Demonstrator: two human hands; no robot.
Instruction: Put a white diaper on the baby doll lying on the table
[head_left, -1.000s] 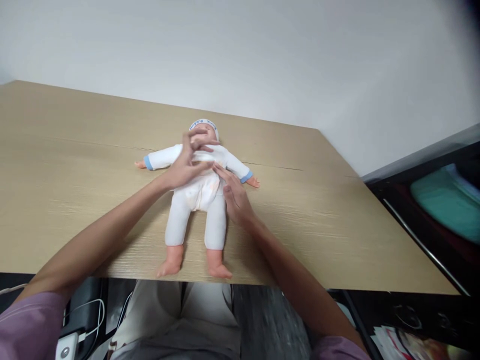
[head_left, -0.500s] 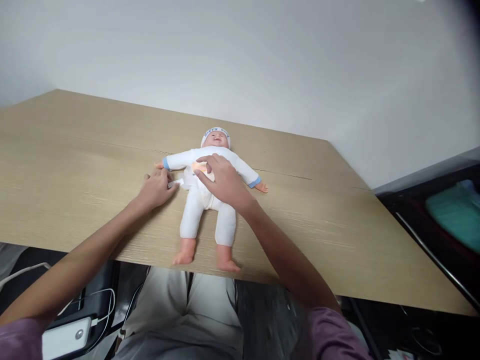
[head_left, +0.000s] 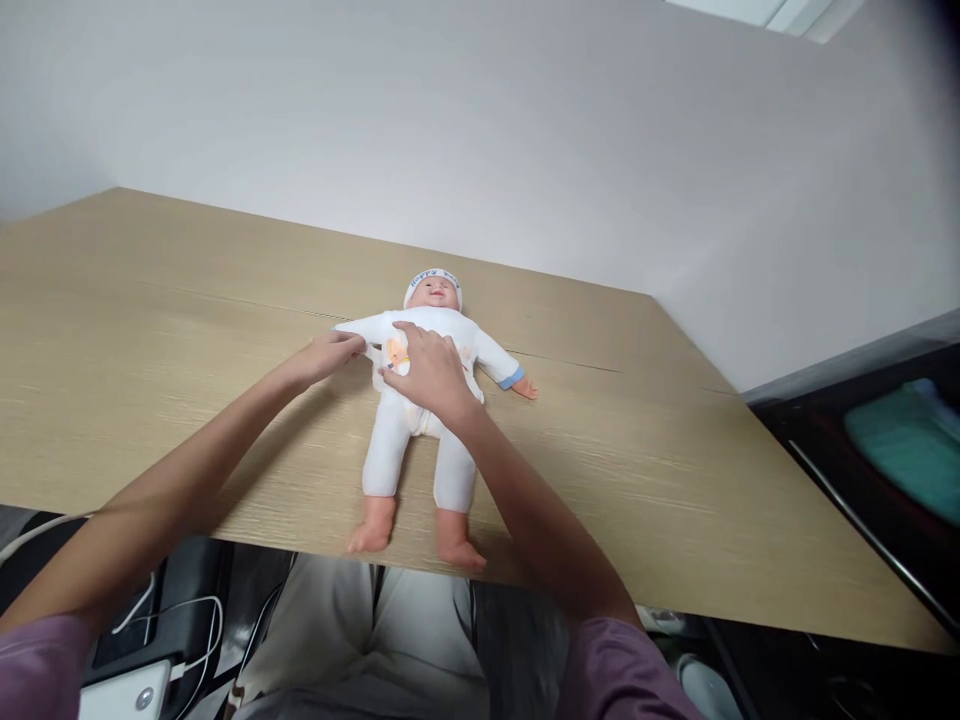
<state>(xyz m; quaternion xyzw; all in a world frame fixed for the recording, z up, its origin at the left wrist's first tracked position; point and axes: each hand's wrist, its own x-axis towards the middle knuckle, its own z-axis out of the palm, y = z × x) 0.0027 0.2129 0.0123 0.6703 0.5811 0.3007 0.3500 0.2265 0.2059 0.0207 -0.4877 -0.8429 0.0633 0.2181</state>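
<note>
A baby doll [head_left: 384, 440] in a white suit with blue cuffs and a lettered headband lies on its back, feet toward me. Round its middle is a white diaper [head_left: 397, 352] with a small orange print on the front. At the doll's side, on the left, my left hand [head_left: 330, 358] is closed in a pinch on the diaper's side tab. My right hand [head_left: 433, 372] rests on the diaper's front with its thumb and fingers spread, covering part of it.
The doll lies on a wooden table [head_left: 187, 400] that meets a pale wall at the back. Below the front edge on the left are a white power bank [head_left: 124, 692] and a white cable [head_left: 217, 630]. A dark object with a teal patch [head_left: 907, 445] stands at the right.
My left hand has risen from the tabletop and moved right, drawing the diaper tab up toward the doll's waist. My right hand stays on the diaper's front, its fingers more spread.
</note>
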